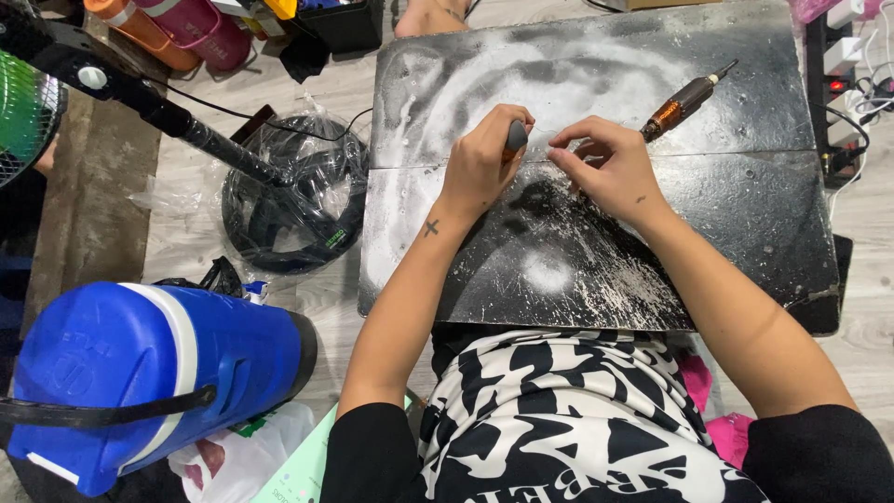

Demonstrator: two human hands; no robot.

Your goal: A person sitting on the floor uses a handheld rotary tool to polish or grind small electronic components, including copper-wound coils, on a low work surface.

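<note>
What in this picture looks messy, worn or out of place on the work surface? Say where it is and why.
The dark work board is smeared with pale dust and scratch marks, thickest around the left hand and right hand. A brown rotary tool lies loose and askew on its far right. The left hand grips a grey-handled tool.

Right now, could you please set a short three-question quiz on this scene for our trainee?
1. True or false: the left hand grips a grey-handled tool.
2. Where does the brown tool lie? A) on the black board, beyond the right hand; B) on the blue cooler; C) in the right hand.
3. What covers the board's surface?

Key: 1 true. 2 A. 3 White dust and scratch marks.
</note>
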